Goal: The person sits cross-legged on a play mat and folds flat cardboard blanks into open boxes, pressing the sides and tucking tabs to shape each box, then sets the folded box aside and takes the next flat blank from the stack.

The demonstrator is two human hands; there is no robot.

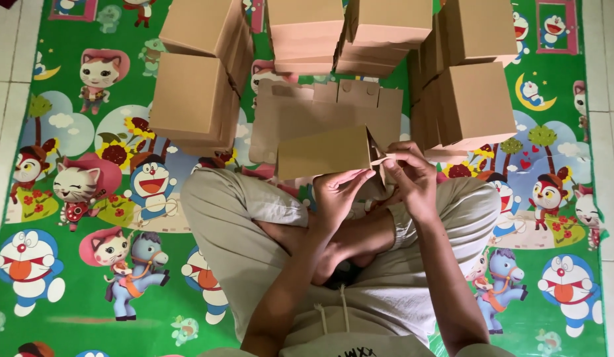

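Cardboard box (327, 153) half-folded, held near above the lap | left hand (338, 192) gripped under it, right hand (409, 177) pinched on its end flap | flat blank (300, 116) left unfolded beyond | finished boxes (194, 92) stacked far left and right on mat (75, 132)

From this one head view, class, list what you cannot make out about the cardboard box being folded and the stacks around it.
- Underside of the half-folded box: turned away from the camera.
- Flap at its right end: covered by the right hand.
- Left hand fingertips: tucked beneath the box.
- Tops of the stacked boxes: back ones cut off by the top edge.
- Flat cardboard blanks: count hidden, they overlap.
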